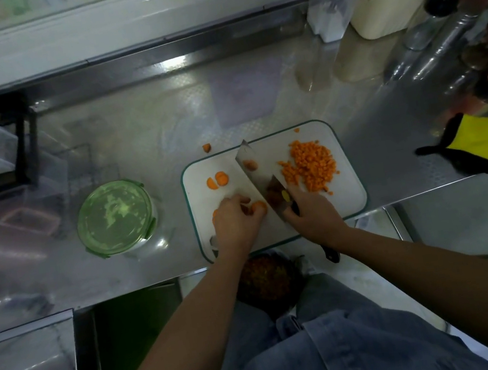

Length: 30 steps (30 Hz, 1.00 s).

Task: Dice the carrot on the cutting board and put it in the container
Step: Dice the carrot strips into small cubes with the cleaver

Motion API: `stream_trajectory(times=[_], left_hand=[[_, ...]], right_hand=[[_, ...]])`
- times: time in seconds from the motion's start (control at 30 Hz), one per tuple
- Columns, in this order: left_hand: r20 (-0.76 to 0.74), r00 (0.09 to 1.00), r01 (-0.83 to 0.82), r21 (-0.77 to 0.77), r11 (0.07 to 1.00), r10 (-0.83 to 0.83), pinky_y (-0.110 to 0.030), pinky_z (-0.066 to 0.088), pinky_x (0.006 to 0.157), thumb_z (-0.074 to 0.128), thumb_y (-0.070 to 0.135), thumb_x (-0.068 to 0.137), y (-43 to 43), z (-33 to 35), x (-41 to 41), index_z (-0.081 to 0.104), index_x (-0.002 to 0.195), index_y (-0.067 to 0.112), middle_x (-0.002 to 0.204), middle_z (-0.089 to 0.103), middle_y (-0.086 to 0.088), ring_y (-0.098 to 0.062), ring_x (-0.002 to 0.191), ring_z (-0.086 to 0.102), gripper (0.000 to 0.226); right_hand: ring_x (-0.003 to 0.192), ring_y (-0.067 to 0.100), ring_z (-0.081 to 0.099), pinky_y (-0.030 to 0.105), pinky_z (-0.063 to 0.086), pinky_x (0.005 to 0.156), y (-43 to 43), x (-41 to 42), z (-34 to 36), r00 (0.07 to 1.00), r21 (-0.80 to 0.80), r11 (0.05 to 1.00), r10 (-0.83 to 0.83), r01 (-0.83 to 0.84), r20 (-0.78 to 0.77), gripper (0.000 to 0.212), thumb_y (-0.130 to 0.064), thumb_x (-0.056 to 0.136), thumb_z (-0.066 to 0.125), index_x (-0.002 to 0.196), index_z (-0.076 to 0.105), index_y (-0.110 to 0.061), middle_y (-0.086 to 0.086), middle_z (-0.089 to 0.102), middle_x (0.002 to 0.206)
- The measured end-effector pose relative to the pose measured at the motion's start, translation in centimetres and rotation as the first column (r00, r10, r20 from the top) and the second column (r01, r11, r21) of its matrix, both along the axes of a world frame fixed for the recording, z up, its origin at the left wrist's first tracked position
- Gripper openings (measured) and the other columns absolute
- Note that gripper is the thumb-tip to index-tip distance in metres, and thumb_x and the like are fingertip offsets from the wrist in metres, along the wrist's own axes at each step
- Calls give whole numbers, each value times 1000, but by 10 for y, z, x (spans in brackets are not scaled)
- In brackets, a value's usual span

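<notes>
A cook's left hand (235,218) curls its fingertips over a carrot chunk (257,207) at the 7 o'clock corner of a white plastic cutting board (347,197) edged in teal, while the right hand (307,211) wraps tight around the dark handle of a broad steel cleaver (263,181), whose blade runs diagonally toward 11 o'clock and stands just beside the chunk. A loose heap of diced carrot (310,164) lies at the board's 2 o'clock side, a few half-round carrot slices (217,180) wait at 10 o'clock, and one stray piece (207,148) sits off the board on the brushed stainless-steel counter (163,127). The round clear container (116,216), its green clip-on lid in place, stands on the counter at 9 o'clock of the board, well apart from it. A yellow and black cloth (482,144) lies at 3 o'clock. The carrot looks firm, stiff and light; its rounded side would likely roll under the blade, so it seems best pinned cut-face down, fingertips tucked back from the edge. The damp cut faces may be a little slippery, and the small cubes would probably scatter if pinched, so they seem better scooped up on the flat of the blade.
</notes>
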<state>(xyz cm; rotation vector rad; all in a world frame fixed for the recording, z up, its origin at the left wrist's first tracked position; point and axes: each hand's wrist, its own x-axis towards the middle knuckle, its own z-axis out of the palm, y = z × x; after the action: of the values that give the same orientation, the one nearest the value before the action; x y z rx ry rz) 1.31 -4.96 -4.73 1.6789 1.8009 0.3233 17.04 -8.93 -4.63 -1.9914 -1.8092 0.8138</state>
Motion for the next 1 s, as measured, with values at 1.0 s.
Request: stream_trajectory(times=[1.0], left_hand=[[178,895,-340,-322,884,409,-39,59,70,74,27,81,5,9,9,67,58,23,66,71,-6,-20,68,69,24]], right_hand=[[58,22,46,29,29,46,-1,-21,7,978,-115,988,124,-105,167,38,-19,92,48,127,39,-9,3,49,69]])
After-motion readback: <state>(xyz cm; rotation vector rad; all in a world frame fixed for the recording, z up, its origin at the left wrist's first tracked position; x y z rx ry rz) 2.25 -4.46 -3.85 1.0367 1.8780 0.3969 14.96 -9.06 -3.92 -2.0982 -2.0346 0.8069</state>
